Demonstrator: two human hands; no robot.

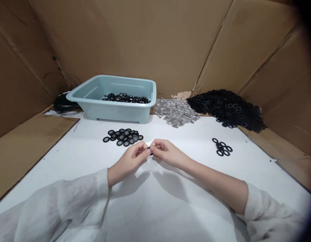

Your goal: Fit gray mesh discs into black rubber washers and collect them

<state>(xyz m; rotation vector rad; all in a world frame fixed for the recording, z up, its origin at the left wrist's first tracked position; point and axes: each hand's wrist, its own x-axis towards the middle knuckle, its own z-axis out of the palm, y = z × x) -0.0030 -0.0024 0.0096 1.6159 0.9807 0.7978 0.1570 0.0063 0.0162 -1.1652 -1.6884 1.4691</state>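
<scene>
Over the middle of the white table, my left hand (132, 156) and my right hand (168, 153) meet, thumbs and fingers pinching one small black ring (150, 151) between them. Fingers cover most of that ring, so whether a disc sits in it is hidden. Just beyond my left hand lies a loose pile of black rings with grey mesh-like discs in them (124, 136). Off to the right, several black rings with open centres (222, 148) lie in a small cluster.
A light blue plastic basin (117, 112) holding many filled rings stands at the back left. Beside it spreads a heap of grey discs (177, 112), then a large heap of black rings (226, 107). Cardboard walls (135, 40) enclose the table (155, 208). Black strands (63, 102) lie left of the basin.
</scene>
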